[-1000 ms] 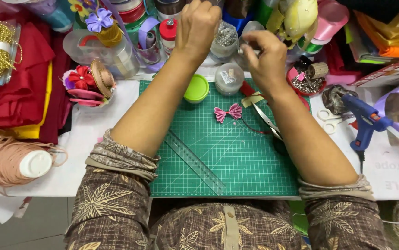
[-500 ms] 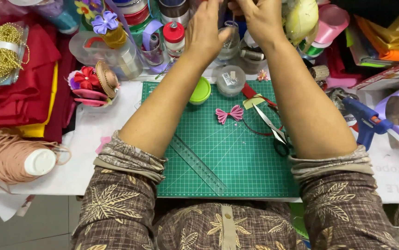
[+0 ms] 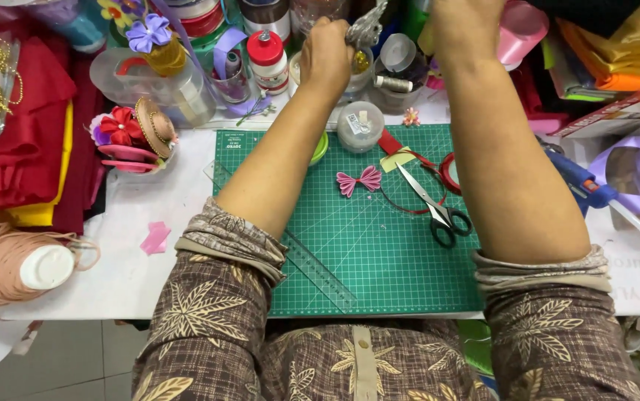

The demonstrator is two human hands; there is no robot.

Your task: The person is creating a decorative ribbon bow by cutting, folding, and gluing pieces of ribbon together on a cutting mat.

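Both hands (image 3: 327, 56) lifted silvery trim (image 3: 365, 30) (crinkled) higher.

White table (image 3: 112, 245), tiled floor (image 3: 75, 360) below.

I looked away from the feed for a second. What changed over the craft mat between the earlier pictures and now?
Both hands moved up and away from the mat toward the far clutter. The left hand now grips a silvery piece at its fingers; the right hand sits partly out of frame. The pink ribbon bow, scissors and clear ruler stayed put.
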